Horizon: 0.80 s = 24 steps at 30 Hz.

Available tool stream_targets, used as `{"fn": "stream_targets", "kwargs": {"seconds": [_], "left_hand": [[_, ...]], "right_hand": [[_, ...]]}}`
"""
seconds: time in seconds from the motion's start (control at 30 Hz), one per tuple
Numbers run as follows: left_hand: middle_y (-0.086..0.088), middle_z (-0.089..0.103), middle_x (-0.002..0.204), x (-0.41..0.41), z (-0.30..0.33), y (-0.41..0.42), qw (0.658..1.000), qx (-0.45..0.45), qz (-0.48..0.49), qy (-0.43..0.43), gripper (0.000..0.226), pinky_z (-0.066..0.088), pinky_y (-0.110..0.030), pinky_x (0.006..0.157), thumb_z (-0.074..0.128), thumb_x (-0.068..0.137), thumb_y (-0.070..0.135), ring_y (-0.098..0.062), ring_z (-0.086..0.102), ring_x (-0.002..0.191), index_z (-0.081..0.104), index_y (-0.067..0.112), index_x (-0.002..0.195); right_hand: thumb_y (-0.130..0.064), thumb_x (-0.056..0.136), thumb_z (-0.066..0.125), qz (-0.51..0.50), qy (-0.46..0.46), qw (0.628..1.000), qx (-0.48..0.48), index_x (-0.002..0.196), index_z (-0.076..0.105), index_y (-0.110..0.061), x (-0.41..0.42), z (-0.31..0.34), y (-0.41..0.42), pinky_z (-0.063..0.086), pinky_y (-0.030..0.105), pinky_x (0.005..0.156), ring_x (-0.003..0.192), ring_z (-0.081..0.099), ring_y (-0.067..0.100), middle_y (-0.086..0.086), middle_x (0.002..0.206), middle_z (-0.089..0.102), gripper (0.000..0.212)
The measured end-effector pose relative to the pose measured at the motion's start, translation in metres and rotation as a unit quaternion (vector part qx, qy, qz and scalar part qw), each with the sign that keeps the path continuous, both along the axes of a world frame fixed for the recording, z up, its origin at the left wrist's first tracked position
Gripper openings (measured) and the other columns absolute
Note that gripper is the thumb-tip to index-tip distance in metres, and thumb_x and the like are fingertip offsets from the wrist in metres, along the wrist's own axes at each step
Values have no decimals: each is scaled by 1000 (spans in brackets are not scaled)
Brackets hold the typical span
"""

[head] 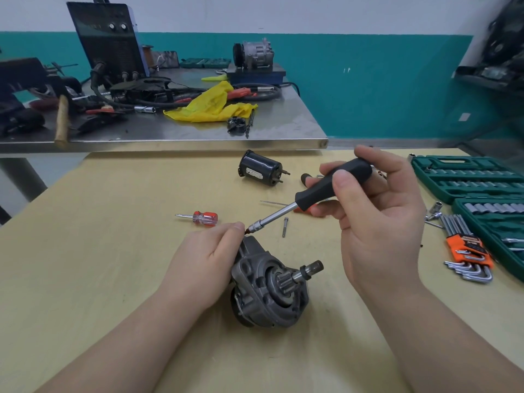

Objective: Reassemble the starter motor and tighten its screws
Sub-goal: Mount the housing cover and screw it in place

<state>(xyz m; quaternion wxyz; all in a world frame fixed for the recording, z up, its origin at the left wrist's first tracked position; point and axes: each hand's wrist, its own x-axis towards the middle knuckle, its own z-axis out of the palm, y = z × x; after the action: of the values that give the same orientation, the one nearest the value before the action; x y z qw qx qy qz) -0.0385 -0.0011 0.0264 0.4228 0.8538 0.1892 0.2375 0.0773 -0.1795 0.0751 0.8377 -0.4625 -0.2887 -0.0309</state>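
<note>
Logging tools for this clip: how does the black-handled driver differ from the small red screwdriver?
The black driver is longer, held in the right hand, tip at the starter motor. The red screwdriver is stubby, clear-and-red handled, lying untouched on the table. Both have metal shafts.

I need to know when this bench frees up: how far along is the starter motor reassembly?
Done: the starter motor's front housing is on, pinion shaft showing. In hand: the right hand drives the black-handled driver at its top edge while the left hand steadies it. Left: a loose bolt and the black cylinder lie apart.
</note>
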Motion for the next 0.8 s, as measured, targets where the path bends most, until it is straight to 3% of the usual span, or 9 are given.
{"fn": "stream_targets", "kwargs": {"seconds": [0.2,0.3,0.37,0.43,0.63,0.8], "left_hand": [[8,37,58,0,0,-1,1000,7,-3,3,45,31,-41,61,37,94,59,-14,36,59,39,24,66],[9,37,58,1,-2,1,1000,0,-3,7,45,30,-41,61,37,94,59,-14,35,59,39,24,66],[11,37,58,1,-4,2,1000,-21,-4,6,45,30,-41,62,38,93,60,-14,36,59,39,24,65],[13,37,57,1,-5,3,999,-37,-2,7,45,31,-40,62,39,94,60,-13,35,59,39,24,65],[12,38,57,1,-3,3,999,-45,-9,12,45,30,-41,61,40,94,59,-11,36,58,40,26,63],[11,36,58,1,-2,0,1000,-22,-10,1,44,30,-41,61,40,94,57,-12,34,59,38,23,67]], "right_hand": [[-13,98,72,-91,-8,995,-29,115,71,-30,4,-3,1,63,37,53,85,81,34,16,95,74,24],[-16,104,63,-37,-15,998,-43,132,70,-38,6,-7,1,67,46,63,96,79,38,10,116,76,36],[-10,106,55,19,-23,999,-36,146,61,-31,5,-8,-1,67,47,69,112,75,39,9,134,71,46],[-5,104,55,50,-28,998,-26,149,57,-26,5,-6,-2,67,44,73,123,71,39,10,137,70,50],[-25,79,87,97,-18,995,6,128,76,-36,-1,6,0,65,41,72,107,75,42,13,108,77,51],[-20,87,88,-34,-37,998,-37,118,75,-35,0,3,0,65,40,65,79,76,22,-9,86,70,37]]}}
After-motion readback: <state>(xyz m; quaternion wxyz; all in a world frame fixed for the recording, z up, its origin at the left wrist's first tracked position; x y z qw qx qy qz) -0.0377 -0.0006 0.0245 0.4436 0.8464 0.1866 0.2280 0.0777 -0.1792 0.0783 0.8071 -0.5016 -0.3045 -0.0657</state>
